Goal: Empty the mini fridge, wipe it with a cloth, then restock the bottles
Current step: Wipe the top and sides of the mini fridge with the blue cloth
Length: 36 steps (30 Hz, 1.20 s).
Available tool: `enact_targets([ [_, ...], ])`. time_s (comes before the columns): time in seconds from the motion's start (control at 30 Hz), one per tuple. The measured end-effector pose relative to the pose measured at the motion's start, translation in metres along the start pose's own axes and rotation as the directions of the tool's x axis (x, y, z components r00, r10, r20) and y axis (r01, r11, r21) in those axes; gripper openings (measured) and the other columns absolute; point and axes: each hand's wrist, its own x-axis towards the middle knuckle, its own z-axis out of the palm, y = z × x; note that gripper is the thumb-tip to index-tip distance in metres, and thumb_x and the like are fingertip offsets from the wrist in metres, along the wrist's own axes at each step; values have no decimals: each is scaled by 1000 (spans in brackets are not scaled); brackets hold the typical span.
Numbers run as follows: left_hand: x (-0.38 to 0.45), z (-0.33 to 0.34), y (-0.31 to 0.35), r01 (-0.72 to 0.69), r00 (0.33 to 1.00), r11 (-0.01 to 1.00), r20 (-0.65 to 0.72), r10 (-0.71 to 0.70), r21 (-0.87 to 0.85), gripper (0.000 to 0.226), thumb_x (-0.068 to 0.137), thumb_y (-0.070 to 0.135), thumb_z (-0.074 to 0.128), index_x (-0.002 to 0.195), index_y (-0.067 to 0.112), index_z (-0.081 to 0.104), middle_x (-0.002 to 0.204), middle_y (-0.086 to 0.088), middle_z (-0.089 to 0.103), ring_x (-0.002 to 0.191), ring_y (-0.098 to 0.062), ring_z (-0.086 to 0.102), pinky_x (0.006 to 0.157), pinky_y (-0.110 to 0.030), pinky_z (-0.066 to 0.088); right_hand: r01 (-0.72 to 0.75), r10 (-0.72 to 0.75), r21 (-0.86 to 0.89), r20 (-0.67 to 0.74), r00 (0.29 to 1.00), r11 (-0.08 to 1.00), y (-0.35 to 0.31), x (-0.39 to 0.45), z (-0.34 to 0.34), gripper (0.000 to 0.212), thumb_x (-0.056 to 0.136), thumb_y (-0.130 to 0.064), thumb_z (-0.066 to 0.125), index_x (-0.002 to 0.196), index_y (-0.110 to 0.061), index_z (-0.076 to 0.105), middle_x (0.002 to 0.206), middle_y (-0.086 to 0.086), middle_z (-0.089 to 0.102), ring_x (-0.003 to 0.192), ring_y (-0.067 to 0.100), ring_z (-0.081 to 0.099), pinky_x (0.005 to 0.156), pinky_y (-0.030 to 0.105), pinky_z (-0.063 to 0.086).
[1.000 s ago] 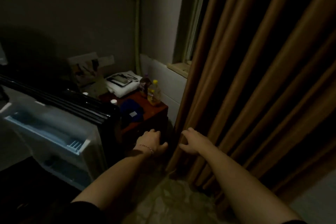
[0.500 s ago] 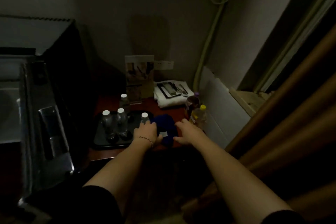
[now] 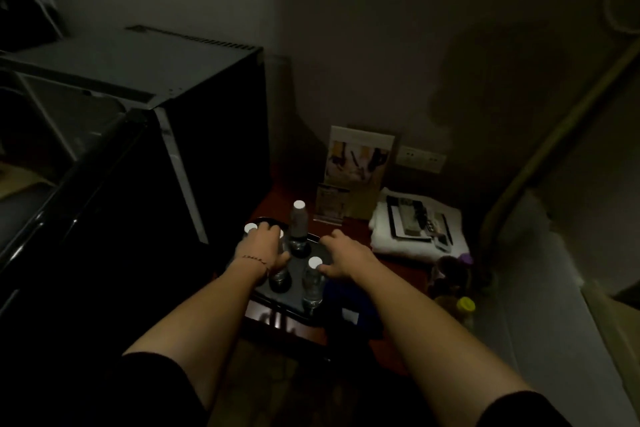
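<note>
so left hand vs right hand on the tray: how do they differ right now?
The left hand curls around a bottle near the tray's left side; the right hand lies spread and flatter, fingertips by the near white-capped bottle, gripping nothing plainly. The left wrist carries a thin bracelet; the right wrist is bare. Both reach over the same dark tray with palms facing down.

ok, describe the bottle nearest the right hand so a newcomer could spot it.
Find the dark tray on the red-brown side table right of the black mini fridge. The bottle stands at the tray's near right, its white cap beside the right hand's thumb, clear of the left hand.
</note>
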Motion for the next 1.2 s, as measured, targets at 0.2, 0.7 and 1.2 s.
enact_targets([
  [0.2,20,2,-4,35,999,999,7,-35,4,56,84,45,65,132,22,47,134,-5,42,121,-30,47,91,-48,51,89,-88,-8,80,993,996,-2,30,4,57,91,-40,64,142,-25,43,134,4,41,117,32,53,88,45,49],
  [0.7,46,1,-26,-4,1000,1000,-16,5,27,59,82,49,68,130,23,45,131,-3,40,120,-25,46,86,-41,51,43,-40,-30,107,993,999,-23,65,-4,58,90,-45,65,141,-26,45,135,5,42,118,35,54,91,47,49],
  [1.2,20,-14,-82,86,994,996,-64,-88,-29,62,78,53,68,128,25,46,128,0,41,117,-23,47,82,-41,54,181,-178,-105,43,983,978,-70,73,-8,58,92,-45,62,142,-22,43,134,4,43,118,31,54,86,42,47],
])
